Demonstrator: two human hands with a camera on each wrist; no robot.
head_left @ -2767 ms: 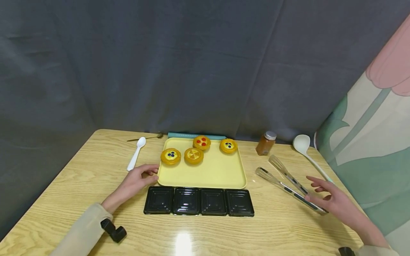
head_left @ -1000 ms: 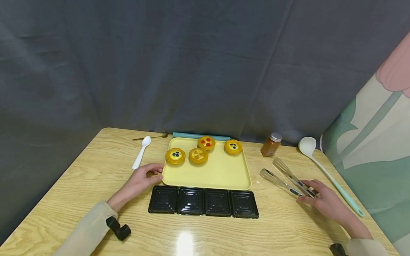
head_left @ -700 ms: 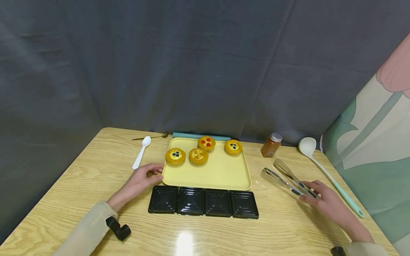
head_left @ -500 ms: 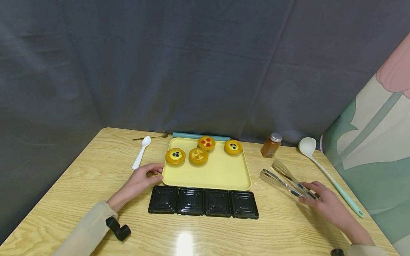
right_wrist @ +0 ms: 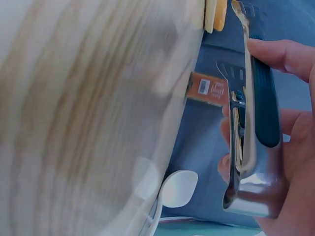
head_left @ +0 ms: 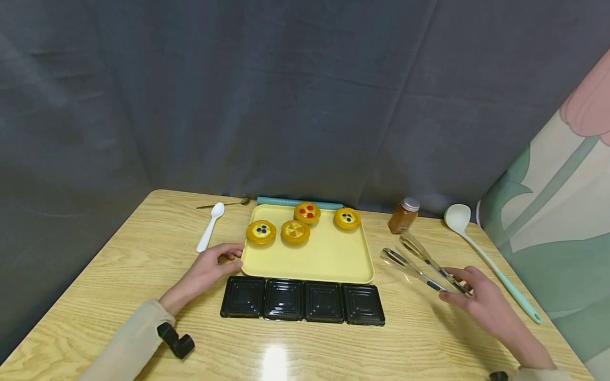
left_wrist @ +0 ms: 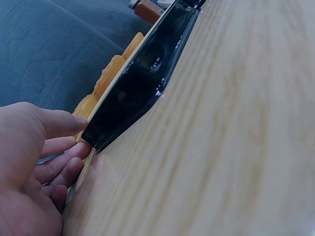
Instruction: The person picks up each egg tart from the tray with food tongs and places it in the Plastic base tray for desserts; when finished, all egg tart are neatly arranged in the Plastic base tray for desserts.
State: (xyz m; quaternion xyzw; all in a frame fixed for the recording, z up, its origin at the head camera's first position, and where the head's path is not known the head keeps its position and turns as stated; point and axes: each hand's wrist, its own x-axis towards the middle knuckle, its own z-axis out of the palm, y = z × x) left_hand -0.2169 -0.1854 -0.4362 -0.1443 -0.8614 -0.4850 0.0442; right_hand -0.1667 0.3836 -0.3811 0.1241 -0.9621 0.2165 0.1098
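Observation:
My right hand (head_left: 487, 307) holds metal tongs (right_wrist: 256, 123) at their joined end, thumb on one dark grip pad and fingers curled round the other arm. Their slotted tips are spread apart, pointing toward the jar and the tray. The left hand (head_left: 212, 267) is at the left edge of a yellow tray (head_left: 324, 259), thumb and curled fingers at its rim. Tarts sit on it: a blueberry-topped tart (head_left: 260, 233) on the left, a tart with wedge-shaped topping (head_left: 295, 233) beside it, a red-topped tart (head_left: 307, 212) behind, another blueberry-topped tart (head_left: 347, 218) at the back right corner.
A row of square black plastic trays (head_left: 303, 300) lies in front of the yellow tray. A white spoon (head_left: 209, 227) and thin dark stick (head_left: 224, 203) lie left. Behind is a blue roll (head_left: 300, 202). A brown jar (head_left: 403, 216) and white ladle (head_left: 458, 219) stand and lie right.
The right hand, at first loosely over the tongs lying on the table, has gripped them and raised them; just now they moved slightly left and forward. The left hand and tarts stayed put.

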